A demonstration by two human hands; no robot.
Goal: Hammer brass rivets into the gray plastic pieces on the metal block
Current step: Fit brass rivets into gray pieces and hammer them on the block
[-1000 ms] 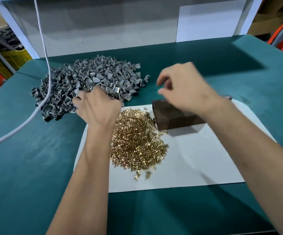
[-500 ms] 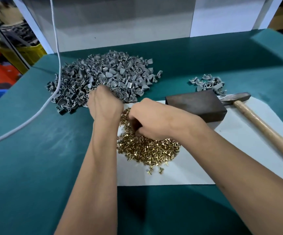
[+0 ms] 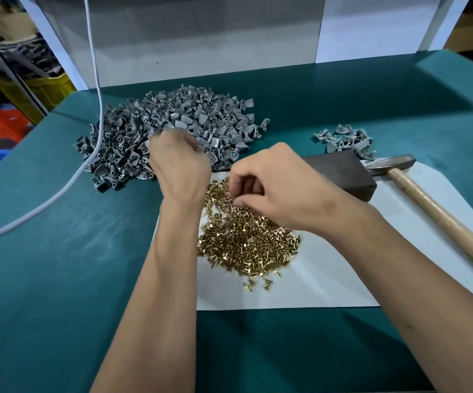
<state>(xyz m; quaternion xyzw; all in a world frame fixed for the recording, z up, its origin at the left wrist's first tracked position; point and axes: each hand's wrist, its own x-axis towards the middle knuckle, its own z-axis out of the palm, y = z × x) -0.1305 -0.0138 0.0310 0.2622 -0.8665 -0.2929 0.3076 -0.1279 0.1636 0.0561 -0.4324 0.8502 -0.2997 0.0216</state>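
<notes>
Green table [image 3: 59,279], left hand [image 3: 180,165] in gray plastic pieces [image 3: 172,120], right hand [image 3: 280,188] in brass rivets [image 3: 246,245]

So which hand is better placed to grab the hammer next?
Probably the right hand: it hovers over the brass rivets, nearer the hammer. The left hand is at the gray plastic pieces.

A single wide-angle view looks from the person's head, forward and steeply down onto the green table [image 3: 59,279]. It sits close above both forearms, which enter from the bottom edge. The white back panel [image 3: 201,38] bounds the top; straight edges bend toward the frame's sides.
</notes>
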